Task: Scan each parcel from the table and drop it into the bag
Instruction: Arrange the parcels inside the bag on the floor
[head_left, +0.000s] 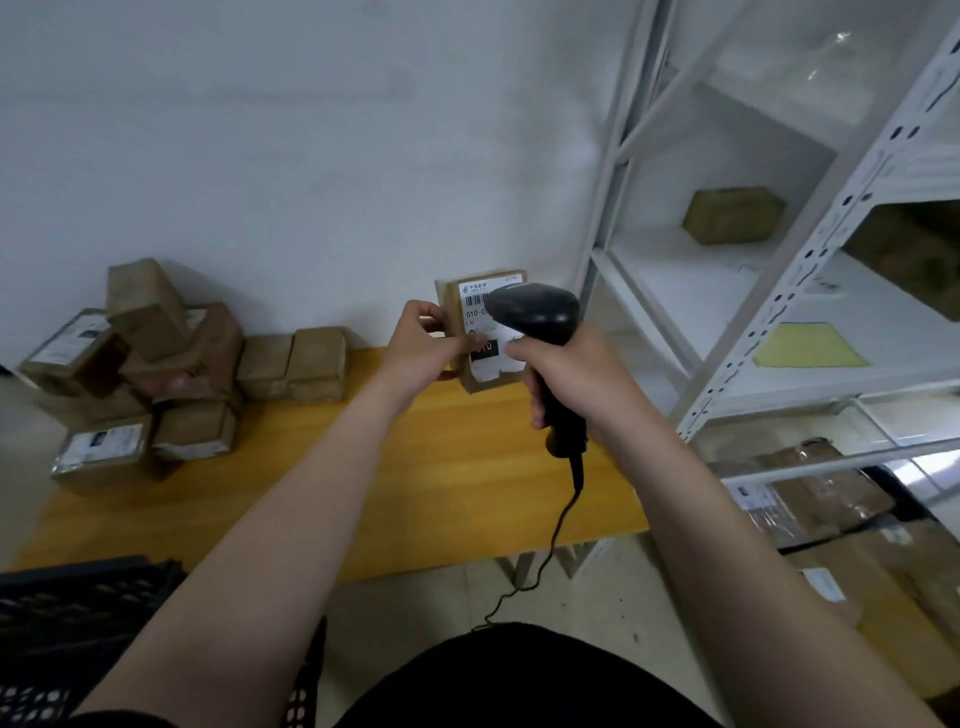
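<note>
Cardboard is giving the parcel (467, 314) flat, stiff sides, and since one hand is lifting it easily, it is probably weighing little. Its tape and glossy label are likely making the front a bit slick. The left hand (421, 345) is holding it upright above the table's (415, 467) far edge, at twelve o'clock from the person. Its fingers (428, 310) are pinching the left edge, with the thumb lying on the label's lower part. Taking it by the bare side edges is looking wisest, since that is keeping the barcode uncovered. The right hand (569, 374) is clenching the handle of the scanner (535, 312), whose head is pointing at the label and hiding part of it.

One parcel is being held and one scanner is being used. A pile (156, 374) is sitting at ten o'clock on the table. At least eight parcels are showing there, though overlap is making the exact count uncertain. A shelf (691, 280) at two o'clock is carrying at least two boxes. No bag is showing.
</note>
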